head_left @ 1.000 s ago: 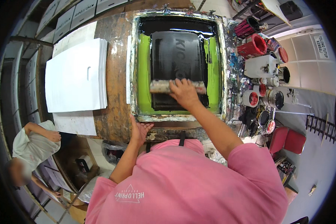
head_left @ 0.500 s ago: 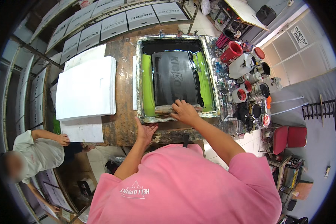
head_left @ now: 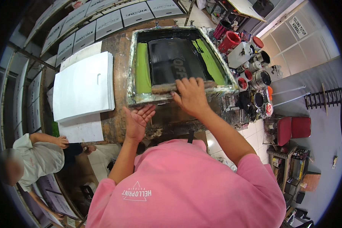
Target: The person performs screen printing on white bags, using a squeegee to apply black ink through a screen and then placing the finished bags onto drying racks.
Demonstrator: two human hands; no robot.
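A screen-printing frame point(head_left: 131, 64), smeared with ink, is tilted up at its near edge over the worktable. Black ink point(head_left: 169, 62) covers the middle of its mesh, with green strips on both sides. Near that raised edge, my right hand point(head_left: 193, 97) is closed over the wooden handle of a squeegee point(head_left: 163, 89) lying across the screen. My left hand point(head_left: 138, 121) is palm up and open, fingers spread, just below the near rim at the left; whether its fingertips touch the rim I cannot tell.
Left of the frame lies a stack of white sheets or bags point(head_left: 81, 85) on the worn worktable point(head_left: 119, 81). Paint tins and tubs point(head_left: 260, 79) crowd the right side. Printed white pieces point(head_left: 110, 26) fill racks behind. Another person point(head_left: 41, 157) stands at the left, a hand by the stack.
The frame's near edge has risen from the table. My right hand and the squeegee have moved up with it. My left hand has opened wider below the rim.
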